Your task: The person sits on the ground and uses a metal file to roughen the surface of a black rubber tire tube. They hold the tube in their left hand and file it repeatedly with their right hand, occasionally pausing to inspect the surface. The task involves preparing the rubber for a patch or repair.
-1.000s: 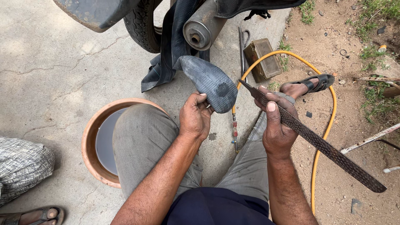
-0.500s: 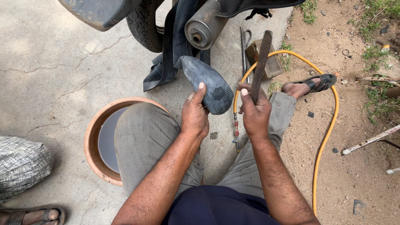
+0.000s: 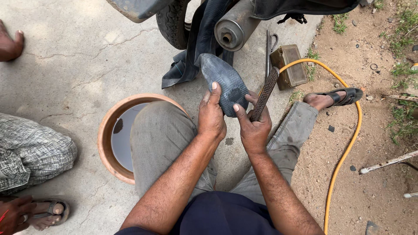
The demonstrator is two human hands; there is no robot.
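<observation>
left hand: clenched on the near edge of a folded loop of dark grey rubber inner tube, index finger stretched up along the rubber, forearm resting over the left knee.
right hand: closed around the lower end of a long, rough, dark metal rasp, thumb pressed on the tube's right edge; the rasp lies tilted, its blade against the right side of the fold.
inner tube: held up between the knees, just beyond both hands; its far part trails up and left towards a black motorcycle tyre.
grey trousers: on the person's spread legs, right foot in a black sandal on the dirt at right.
terracotta basin of water: on the concrete, left of the left knee and partly hidden by it.
grey exhaust silencer: far, above the tube.
olive metal box: far right of the rasp, near long steel scissors.
yellow hose: curves from the box across the dirt at right.
bystander's checked trouser leg: left edge, well apart from the hands.
</observation>
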